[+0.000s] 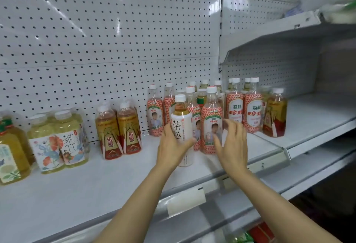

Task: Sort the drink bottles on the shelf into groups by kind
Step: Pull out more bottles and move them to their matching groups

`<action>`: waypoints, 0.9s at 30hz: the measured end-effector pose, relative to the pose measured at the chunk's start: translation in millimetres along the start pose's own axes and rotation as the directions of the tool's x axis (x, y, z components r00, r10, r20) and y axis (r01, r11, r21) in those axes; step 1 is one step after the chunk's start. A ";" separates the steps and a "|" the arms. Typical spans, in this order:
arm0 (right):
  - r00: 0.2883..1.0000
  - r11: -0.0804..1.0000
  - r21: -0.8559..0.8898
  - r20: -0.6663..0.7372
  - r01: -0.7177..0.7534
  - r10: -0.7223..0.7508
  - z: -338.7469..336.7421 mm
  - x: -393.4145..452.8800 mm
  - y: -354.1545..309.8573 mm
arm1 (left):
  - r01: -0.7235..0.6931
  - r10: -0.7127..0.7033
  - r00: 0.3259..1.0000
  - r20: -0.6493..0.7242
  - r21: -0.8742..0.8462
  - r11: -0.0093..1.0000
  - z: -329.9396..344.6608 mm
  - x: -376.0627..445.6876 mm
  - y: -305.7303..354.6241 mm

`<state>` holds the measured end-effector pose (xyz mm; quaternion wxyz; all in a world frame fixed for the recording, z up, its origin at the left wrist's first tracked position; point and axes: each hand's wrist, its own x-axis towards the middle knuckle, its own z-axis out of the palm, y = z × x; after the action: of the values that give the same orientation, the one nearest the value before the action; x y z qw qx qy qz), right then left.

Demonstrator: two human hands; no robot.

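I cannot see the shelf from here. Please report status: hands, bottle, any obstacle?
Left hand grips white-label tea bottle. Right hand open beside red-patterned bottle. Red-patterned cluster crowds close behind.

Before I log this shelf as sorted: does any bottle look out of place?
Yes. A gold-and-red bottle stands right of the red lychee bottles, away from its matching pair further left.

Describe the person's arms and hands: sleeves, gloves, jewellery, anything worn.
Both forearms are bare right up to the bottom edge of the picture, so no sleeve shows. The left hand and the right hand wear no gloves. No watch, bracelet or ring is visible on either wrist or hand. Fingernails are too blurred to judge.
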<state>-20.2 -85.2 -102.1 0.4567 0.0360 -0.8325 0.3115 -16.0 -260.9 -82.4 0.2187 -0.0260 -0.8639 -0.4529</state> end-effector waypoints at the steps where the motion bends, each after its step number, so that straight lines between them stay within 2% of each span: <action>1: 1.000 1.000 0.017 0.014 -0.016 0.015 1.1 3.6 6.8 | 0.021 -0.021 1.000 -0.019 0.009 1.000 4.0 1.0 1.5; 6: 0.982 0.984 0.137 0.170 -0.110 0.086 10.1 22.0 29.7 | 0.055 -0.050 0.993 -0.103 0.044 0.998 15.4 -0.2 9.4; 11: 0.934 0.940 0.267 0.340 -0.211 0.113 18.8 26.9 38.9 | 0.078 -0.058 0.979 -0.195 0.099 0.992 18.1 -6.2 16.8; 17: 0.886 0.880 0.396 0.461 -0.261 0.055 27.7 35.3 41.0 | 0.114 -0.070 0.949 -0.306 0.129 0.985 26.0 -12.8 24.3; 21: 0.858 0.881 0.389 0.512 -0.268 0.035 29.6 39.9 42.0 | 0.140 -0.100 0.930 -0.354 0.091 0.986 26.1 -24.2 30.7; 23: 0.848 0.887 0.389 0.530 -0.248 0.006 29.7 42.7 45.1 | 0.127 -0.094 0.927 -0.363 0.067 0.990 25.2 -30.3 36.9; 27: 0.811 0.853 0.423 0.585 -0.306 0.001 23.9 48.8 53.2 | 0.052 -0.037 0.941 -0.336 0.036 0.998 24.5 -36.1 63.1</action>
<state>-84.5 -44.7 -99.1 0.1370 0.1733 -0.8202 0.5277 23.3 -198.8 -60.3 0.3527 0.0758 -0.8243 -0.4363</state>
